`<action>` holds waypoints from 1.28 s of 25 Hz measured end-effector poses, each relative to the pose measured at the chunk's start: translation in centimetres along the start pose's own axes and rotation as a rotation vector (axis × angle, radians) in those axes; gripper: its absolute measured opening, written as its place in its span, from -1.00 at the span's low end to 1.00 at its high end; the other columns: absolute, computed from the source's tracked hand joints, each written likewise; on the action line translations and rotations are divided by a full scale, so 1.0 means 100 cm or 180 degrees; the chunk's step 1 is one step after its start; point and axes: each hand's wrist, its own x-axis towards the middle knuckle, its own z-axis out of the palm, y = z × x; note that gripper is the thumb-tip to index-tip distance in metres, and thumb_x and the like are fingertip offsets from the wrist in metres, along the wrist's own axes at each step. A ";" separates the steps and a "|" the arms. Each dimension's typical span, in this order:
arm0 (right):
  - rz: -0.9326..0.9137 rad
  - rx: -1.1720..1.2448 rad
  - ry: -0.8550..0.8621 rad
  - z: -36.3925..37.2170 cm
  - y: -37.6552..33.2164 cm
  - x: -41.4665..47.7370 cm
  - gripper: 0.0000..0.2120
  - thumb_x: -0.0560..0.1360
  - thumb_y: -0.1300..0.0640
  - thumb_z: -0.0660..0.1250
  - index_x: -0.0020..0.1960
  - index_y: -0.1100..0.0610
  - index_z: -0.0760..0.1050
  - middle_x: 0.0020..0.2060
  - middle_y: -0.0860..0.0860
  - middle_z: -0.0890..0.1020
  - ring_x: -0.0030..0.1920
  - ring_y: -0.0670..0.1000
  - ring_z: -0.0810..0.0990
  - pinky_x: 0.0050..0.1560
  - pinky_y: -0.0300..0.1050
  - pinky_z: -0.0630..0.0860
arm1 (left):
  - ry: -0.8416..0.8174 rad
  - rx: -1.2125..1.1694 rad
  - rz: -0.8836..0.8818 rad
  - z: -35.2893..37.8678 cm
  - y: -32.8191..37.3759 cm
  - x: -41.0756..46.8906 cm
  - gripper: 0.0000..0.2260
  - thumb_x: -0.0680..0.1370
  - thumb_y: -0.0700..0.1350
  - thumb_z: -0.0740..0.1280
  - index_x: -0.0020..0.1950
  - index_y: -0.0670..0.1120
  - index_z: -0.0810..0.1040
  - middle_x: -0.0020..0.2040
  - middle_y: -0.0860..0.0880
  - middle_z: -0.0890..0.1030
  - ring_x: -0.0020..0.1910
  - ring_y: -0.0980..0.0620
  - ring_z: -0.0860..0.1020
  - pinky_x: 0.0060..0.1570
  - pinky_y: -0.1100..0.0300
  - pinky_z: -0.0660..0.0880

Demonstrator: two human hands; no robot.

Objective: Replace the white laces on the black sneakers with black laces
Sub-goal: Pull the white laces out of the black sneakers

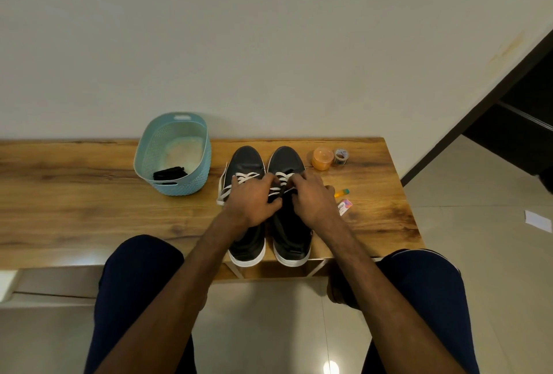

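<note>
Head view. We see two black sneakers (270, 203) with white soles standing side by side, toes toward the wall, on the wooden bench (74, 194); both carry white laces (245, 177), and a loose end trails over the left shoe's outer side onto the wood. Our left hand (254, 203) and right hand (311, 197) rest over the lacing of the right-side shoe, fingers curled together on its laces; we cannot tell exactly which strand each pinches. Left of the shoes stands a pale blue perforated basket (176, 185) holding a bundle of black laces (170, 173). An orange jar (322, 158) sits to the right.
</note>
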 end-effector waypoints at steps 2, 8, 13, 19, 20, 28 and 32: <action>0.0000 0.0098 -0.0119 0.001 0.004 0.002 -0.71 0.58 0.11 0.33 0.30 0.05 0.48 0.24 0.06 0.44 0.30 0.09 0.38 0.28 0.21 0.35 | -0.0103 0.0122 0.0152 -0.003 -0.002 -0.001 -0.52 0.59 0.17 0.26 0.49 0.12 0.28 0.32 0.05 0.56 0.36 -0.02 0.47 0.45 -0.37 -0.01; 0.0844 0.3161 -0.0390 -0.018 0.017 0.002 -0.74 0.65 -0.05 0.22 0.01 0.09 0.58 -0.05 0.00 0.64 0.02 -0.02 0.57 -0.08 -0.11 0.42 | -0.0303 0.0152 0.0202 -0.007 -0.005 0.000 -0.54 0.59 0.20 0.26 0.48 0.25 0.30 0.42 0.02 0.45 0.45 -0.03 0.34 0.42 -0.40 0.00; 0.0217 0.0489 0.0185 -0.011 0.027 0.004 -0.86 0.60 0.01 0.31 0.05 0.05 0.57 0.06 0.01 0.57 0.13 0.05 0.51 0.20 0.12 0.46 | -0.0226 -0.0061 0.0245 -0.009 -0.006 0.000 -0.60 0.55 0.18 0.33 0.38 0.23 0.39 0.37 0.08 0.50 0.42 -0.01 0.39 0.41 -0.43 -0.01; -0.0358 0.0367 -0.0088 -0.011 0.013 0.003 -0.83 0.54 0.05 0.40 0.12 0.04 0.58 0.18 0.00 0.54 0.22 0.04 0.48 0.23 0.17 0.45 | -0.0183 -0.0131 0.0209 -0.009 -0.009 0.000 -0.56 0.53 0.20 0.34 0.38 0.19 0.37 0.35 0.13 0.54 0.38 -0.01 0.44 0.43 -0.40 -0.02; -0.0385 0.0495 -0.0006 -0.011 0.013 0.002 -0.89 0.54 0.09 0.40 0.05 0.06 0.58 0.13 0.00 0.55 0.18 0.03 0.50 0.22 0.16 0.46 | -0.0182 -0.0125 0.0196 -0.010 -0.009 0.001 -0.56 0.53 0.21 0.35 0.38 0.20 0.37 0.35 0.13 0.54 0.38 -0.02 0.45 0.43 -0.39 -0.03; 0.0359 0.0607 0.0733 -0.027 0.033 -0.001 -0.75 0.56 0.06 0.37 0.22 0.06 0.56 0.21 0.03 0.56 0.19 0.06 0.51 0.19 0.10 0.50 | -0.0229 -0.0088 0.0153 -0.012 -0.008 0.002 -0.53 0.51 0.22 0.37 0.38 0.20 0.37 0.37 0.12 0.52 0.39 -0.04 0.44 0.45 -0.37 0.00; -0.0319 0.0045 0.0075 -0.007 0.003 -0.001 -0.70 0.57 -0.01 0.35 0.28 0.01 0.51 0.20 -0.02 0.54 0.29 0.04 0.44 0.36 0.18 0.28 | -0.0208 -0.0026 0.0187 -0.012 -0.006 0.002 -0.48 0.50 0.24 0.36 0.42 0.17 0.35 0.36 0.14 0.52 0.39 -0.02 0.44 0.44 -0.36 0.03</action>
